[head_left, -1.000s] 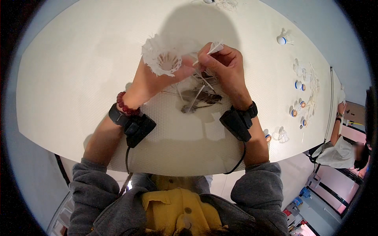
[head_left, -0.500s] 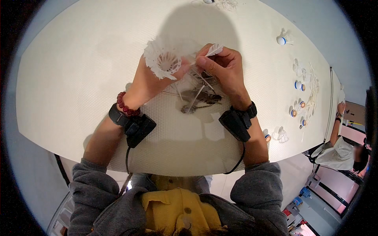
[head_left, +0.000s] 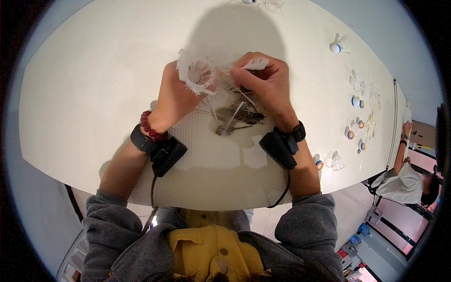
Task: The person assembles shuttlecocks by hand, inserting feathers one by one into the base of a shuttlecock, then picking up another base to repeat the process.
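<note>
Left hand [head_left: 178,94] is wrapped around a white feather cone [head_left: 196,70], apparently a shuttlecock, its wide ragged mouth tipped up toward the camera; the grip is closed on it, though the far fingers are hidden behind the cone. Right hand [head_left: 268,84] is just beside it, thumb and forefinger together in a pinch on a white feather [head_left: 257,64], whose vane shows above the fingers. Both items are held above the tabletop [head_left: 84,98]. Beneath and between the wrists lies a loose pile of dark feathers [head_left: 244,116] with pale quills across it. Red bead bracelet [head_left: 153,131] at left wrist; black strapped device [head_left: 169,156] on each forearm. Far right of the tabletop: several blue-ringed bases [head_left: 350,135], a strewn heap of white quills [head_left: 374,105] beside them, and, farther up, a white ball-like base [head_left: 335,48] with a blue band. Another person [head_left: 399,184] is at the right edge.
</note>
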Tool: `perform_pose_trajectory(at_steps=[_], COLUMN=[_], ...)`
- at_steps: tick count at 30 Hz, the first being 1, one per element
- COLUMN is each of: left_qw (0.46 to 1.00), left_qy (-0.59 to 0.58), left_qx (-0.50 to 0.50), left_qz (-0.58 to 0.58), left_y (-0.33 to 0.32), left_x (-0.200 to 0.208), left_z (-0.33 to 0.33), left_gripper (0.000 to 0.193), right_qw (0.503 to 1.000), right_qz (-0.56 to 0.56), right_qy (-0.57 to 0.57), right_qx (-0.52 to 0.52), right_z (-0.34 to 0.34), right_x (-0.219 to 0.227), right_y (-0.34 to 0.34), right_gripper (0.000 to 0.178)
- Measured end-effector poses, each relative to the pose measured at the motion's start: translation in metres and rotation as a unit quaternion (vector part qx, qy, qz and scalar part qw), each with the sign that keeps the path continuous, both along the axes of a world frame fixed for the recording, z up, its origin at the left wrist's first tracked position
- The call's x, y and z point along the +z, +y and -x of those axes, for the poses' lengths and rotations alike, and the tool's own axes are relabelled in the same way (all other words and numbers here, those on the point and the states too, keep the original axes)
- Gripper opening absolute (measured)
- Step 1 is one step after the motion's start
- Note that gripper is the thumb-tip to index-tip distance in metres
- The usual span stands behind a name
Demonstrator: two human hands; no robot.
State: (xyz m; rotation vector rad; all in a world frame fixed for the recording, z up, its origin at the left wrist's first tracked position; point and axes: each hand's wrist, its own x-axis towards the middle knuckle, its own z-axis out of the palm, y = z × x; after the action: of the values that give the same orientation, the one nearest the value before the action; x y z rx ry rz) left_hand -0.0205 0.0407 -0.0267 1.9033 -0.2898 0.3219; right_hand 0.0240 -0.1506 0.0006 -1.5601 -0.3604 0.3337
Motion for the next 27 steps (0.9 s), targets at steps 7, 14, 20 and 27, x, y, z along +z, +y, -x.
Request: perform_pose_trajectory(at_steps=[7, 14, 20, 27], left_qw=[0.997, 0.993, 0.99, 0.996], left_qy=[0.053, 0.06, 0.06, 0.065], left_qx=[-0.056, -0.101, -0.116, -0.069], left_qz=[-0.001, 0.004, 0.057, -0.002], left_y=[0.003, 0.011, -0.007, -0.01], left_x=[0.02, -0.004, 0.021, 0.03], left_z=[0.005, 0.005, 0.004, 0.001], left_gripper=[0.027, 0.029, 0.029, 0.03], right_qw=[0.998, 0.992, 0.99, 0.99], right_qz=[-0.035, -0.082, -0.117, -0.132], right_qy=[0.044, 0.073, 0.072, 0.044], right_qx=[0.0, 0.058, 0.04, 0.032], right_z=[0.001, -0.002, -0.003, -0.003], right_x=[0.002, 0.001, -0.002, -0.006], right_y=[-0.002, -0.008, -0.009, -0.008], right_gripper=[0.018, 0.015, 0.016, 0.012])
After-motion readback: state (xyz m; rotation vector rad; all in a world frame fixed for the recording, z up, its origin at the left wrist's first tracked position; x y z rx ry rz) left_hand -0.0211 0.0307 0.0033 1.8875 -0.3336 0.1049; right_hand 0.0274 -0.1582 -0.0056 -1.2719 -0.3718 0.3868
